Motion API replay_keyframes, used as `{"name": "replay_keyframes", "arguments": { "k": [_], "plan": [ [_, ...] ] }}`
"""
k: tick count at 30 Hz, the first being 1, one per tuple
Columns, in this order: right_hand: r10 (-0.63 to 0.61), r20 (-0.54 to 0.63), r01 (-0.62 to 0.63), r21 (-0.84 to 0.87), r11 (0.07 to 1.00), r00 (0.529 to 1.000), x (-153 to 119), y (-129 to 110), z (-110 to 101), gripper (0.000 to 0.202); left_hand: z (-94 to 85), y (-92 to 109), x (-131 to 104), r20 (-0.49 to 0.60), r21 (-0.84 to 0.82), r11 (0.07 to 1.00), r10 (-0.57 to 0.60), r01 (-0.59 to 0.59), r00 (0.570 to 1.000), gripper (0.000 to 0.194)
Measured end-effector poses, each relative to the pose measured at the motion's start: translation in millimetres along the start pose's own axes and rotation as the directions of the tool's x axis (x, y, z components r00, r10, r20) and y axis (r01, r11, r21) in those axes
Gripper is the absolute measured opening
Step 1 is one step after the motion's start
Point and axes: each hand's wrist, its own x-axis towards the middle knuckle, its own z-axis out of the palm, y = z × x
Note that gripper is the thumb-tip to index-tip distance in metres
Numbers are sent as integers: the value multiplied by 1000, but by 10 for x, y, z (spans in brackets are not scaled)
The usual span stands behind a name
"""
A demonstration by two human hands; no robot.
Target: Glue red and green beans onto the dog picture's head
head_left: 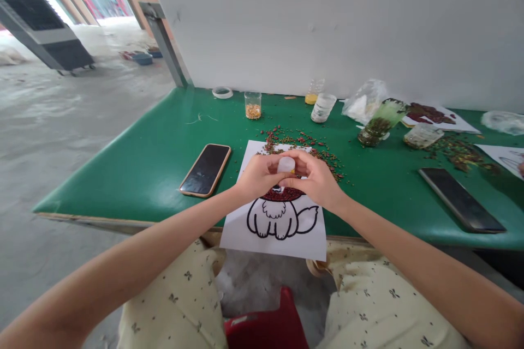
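My left hand and my right hand meet above a white sheet, their fingers wrapped round a small white-capped container. A bit of yellow shows at its lower side. Printed on the sheet is an animal outline with a bushy tail. Its head, partly hidden by my hands, is covered in dark red grains. Loose red and brown grains lie scattered beyond the sheet and to its right.
Phones lie either side on the green table. Behind stand a cup of yellow kernels, a white cup, a tilted green-brown cup and a plastic bag. Part of another person's hand shows at right.
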Motion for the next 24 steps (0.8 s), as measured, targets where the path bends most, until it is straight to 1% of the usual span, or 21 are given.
{"name": "replay_keyframes", "arguments": {
  "k": [5, 10, 14, 19, 24],
  "plan": [
    [8, -10, -8, -22, 1000, 1000, 8, 32, 4, 48, 2, -49, 8, -14, 7, 999, -40, 40, 999, 16],
    [13, -27, -14, -32, 999, 1000, 12, 43, 7, 48, 3, -47, 8, -22, 6, 1000, -31, 31, 999, 14],
    [18, -28, -18, -26, 999, 999, 10, 41, 11, 48, 2, -58, 4, -8, 12, 1000, -19, 19, 1000, 15],
    [28, -19, -29, -26, 999, 999, 4, 34, 12, 47, 3, -84, -1, 14, -12, 999, -34, 34, 999, 18],
    [33, -25, -33, -10, 999, 999, 7, 32, 11, 48, 4, -68, 0, 22, -45, 998, -32, 33, 999, 19]
  ]
}}
